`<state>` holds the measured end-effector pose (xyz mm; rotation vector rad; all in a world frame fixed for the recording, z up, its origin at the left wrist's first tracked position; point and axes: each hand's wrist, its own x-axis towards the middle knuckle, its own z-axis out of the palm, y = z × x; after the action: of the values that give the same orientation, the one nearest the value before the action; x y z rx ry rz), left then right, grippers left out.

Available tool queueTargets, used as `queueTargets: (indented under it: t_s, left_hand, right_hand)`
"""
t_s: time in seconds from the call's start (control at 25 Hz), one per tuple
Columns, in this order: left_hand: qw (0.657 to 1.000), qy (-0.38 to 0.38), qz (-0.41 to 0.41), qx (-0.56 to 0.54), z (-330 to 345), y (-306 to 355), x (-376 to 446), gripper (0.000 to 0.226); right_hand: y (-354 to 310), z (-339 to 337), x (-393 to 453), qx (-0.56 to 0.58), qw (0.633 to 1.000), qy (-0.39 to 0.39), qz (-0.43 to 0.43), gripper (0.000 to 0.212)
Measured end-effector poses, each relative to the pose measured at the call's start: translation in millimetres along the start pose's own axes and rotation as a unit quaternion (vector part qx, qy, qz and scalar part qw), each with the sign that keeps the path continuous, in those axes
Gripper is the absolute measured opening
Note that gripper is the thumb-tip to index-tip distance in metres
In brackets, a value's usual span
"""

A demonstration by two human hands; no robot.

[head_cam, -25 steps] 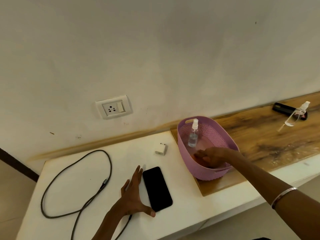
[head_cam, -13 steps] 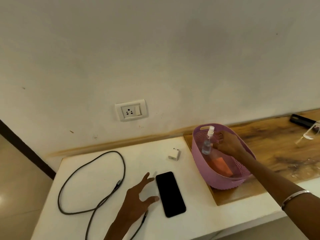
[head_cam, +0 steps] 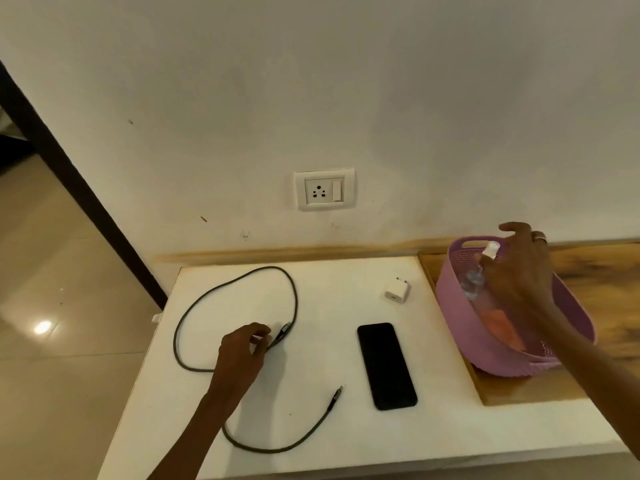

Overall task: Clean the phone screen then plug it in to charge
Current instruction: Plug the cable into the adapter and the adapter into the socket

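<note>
The black phone (head_cam: 386, 365) lies screen up on the white table (head_cam: 332, 306). A dark charging cable (head_cam: 294, 296) loops to its left, one free plug end (head_cam: 337, 393) near the phone. My left hand (head_cam: 242, 351) has its fingers curled at the cable just beside the other connector (head_cam: 284, 330). A white charger adapter (head_cam: 396, 289) sits behind the phone, below the wall socket (head_cam: 324, 189). My right hand (head_cam: 519, 268) hovers over the purple basket (head_cam: 450, 299), fingers spread beside a tilted clear spray bottle (head_cam: 474, 277). An orange cloth (head_cam: 502, 327) lies in the basket.
The basket stands on a wooden board (head_cam: 512, 393) at the right. The table's left edge drops to a tiled floor (head_cam: 52, 306). A dark door frame (head_cam: 69, 174) runs along the left wall.
My left hand left the phone's side and moved left onto the cable. My right hand rose from inside the basket to the spray bottle's top. The view shifted left.
</note>
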<state>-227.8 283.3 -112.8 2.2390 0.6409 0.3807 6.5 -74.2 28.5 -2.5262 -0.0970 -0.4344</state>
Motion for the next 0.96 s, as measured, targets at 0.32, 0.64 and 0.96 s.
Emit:
queueTargets:
  t_s: [0.32, 0.64, 0.96]
  left_hand:
    - [0.999, -0.006, 0.015, 0.029, 23.9, 4.8, -2.6, 0.017]
    - [0.999, 0.025, -0.043, -0.002, 28.7, 3.9, 14.7, 0.005]
    - [0.99, 0.103, -0.035, -0.087, -1.6, 31.1, 27.1, 0.011]
  right_hand:
    - [-60.0, 109.3, -15.9, -0.04, 0.973, -0.188, -0.131, 0.05]
    - [5.7, 177.0, -27.7, -0.218, 0.91, -0.296, -0.194, 0.068]
    - [-26.0, 138.2, -30.3, -0.091, 0.97, -0.211, -0.085, 0.016]
